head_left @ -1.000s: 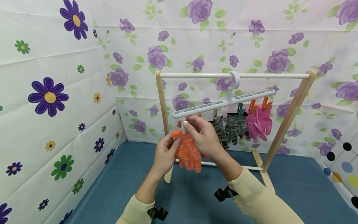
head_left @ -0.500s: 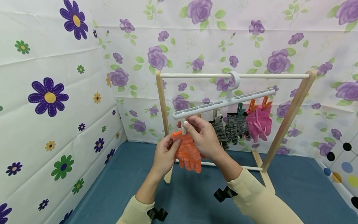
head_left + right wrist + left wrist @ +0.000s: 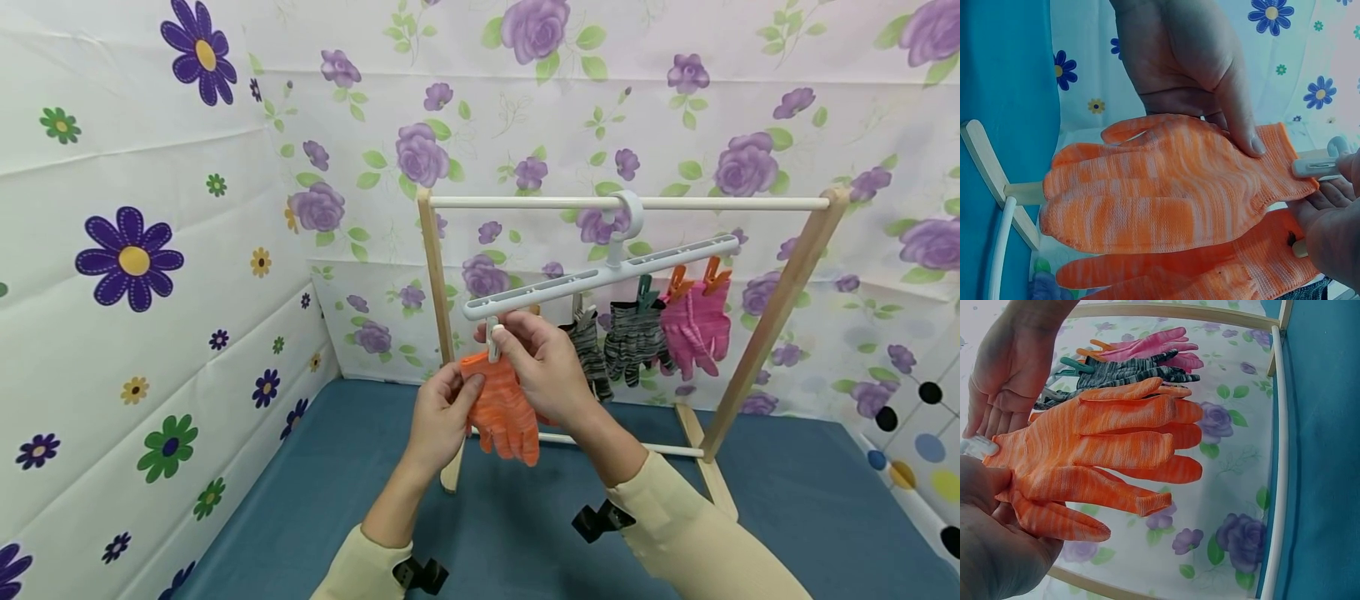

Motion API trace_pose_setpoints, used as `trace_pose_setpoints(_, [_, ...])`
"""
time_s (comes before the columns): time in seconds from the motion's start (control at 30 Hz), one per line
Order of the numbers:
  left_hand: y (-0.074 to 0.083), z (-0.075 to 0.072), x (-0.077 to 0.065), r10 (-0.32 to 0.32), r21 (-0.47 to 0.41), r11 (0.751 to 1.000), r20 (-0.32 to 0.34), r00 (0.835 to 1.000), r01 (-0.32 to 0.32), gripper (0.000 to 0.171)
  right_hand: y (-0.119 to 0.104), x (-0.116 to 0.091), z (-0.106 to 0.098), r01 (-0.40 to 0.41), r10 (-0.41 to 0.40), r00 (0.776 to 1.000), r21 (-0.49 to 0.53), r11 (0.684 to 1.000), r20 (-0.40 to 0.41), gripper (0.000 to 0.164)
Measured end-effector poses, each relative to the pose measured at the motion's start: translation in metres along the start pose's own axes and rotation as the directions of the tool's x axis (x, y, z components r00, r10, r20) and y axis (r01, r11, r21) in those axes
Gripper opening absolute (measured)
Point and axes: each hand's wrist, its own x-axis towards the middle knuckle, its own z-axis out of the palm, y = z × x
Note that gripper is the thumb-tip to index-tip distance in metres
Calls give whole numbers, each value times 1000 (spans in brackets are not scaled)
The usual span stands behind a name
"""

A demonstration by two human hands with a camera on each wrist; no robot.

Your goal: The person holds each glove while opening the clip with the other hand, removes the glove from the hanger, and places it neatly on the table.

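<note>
An orange streaked knit glove (image 3: 506,412) hangs fingers down below the left end of a light grey hanger (image 3: 600,277). My left hand (image 3: 442,412) pinches the glove's cuff edge, thumb in front. At the cuff's top, my right hand (image 3: 551,362) pinches a white clothespin (image 3: 1316,167) between thumb and fingers; the pin's tip overlaps the cuff. A second orange glove (image 3: 1229,275) shows behind the first in the right wrist view, with another peg at its cuff. Grey-black knit gloves (image 3: 633,333) and pink gloves (image 3: 696,329) hang farther right along the hanger.
The hanger hooks over the white top rail (image 3: 525,202) of a wooden-sided rack (image 3: 780,317) and tilts down to the left. Green (image 3: 645,293) and orange clothespins (image 3: 715,277) grip the other gloves. Flowered sheets line the walls, and a blue cloth (image 3: 322,500) covers the surface.
Both hands keep their places at the cuff and the clothespin. The orange glove has shifted very slightly downward; otherwise little differs.
</note>
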Motion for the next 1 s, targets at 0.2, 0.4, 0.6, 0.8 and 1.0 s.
trace_pose_setpoints(0.2, [-2,-3,-3,1,32,999,-11,1000,0,21,-1,0,0,7,-7,1000,0,1000,6,33])
trace_pose_setpoints(0.4, [-7,-10,-7,-10,55,998,-35,999,12,19,-1,0,0,6,-6,1000,-18,1000,-2,32])
trace_pose_setpoints(0.6, [-9,-18,-11,-42,26,999,-59,997,44,20,-1,-1,0,11,-11,1000,7,1000,1,32])
trace_pose_setpoints(0.8, [-8,-26,-12,-58,22,998,-75,995,60,19,0,-2,1,14,-15,1000,-7,1000,-9,34])
trace_pose_setpoints(1.0, [-8,-36,-13,-65,56,996,-99,993,71,21,0,-3,1,5,-5,1000,-18,1000,-8,35])
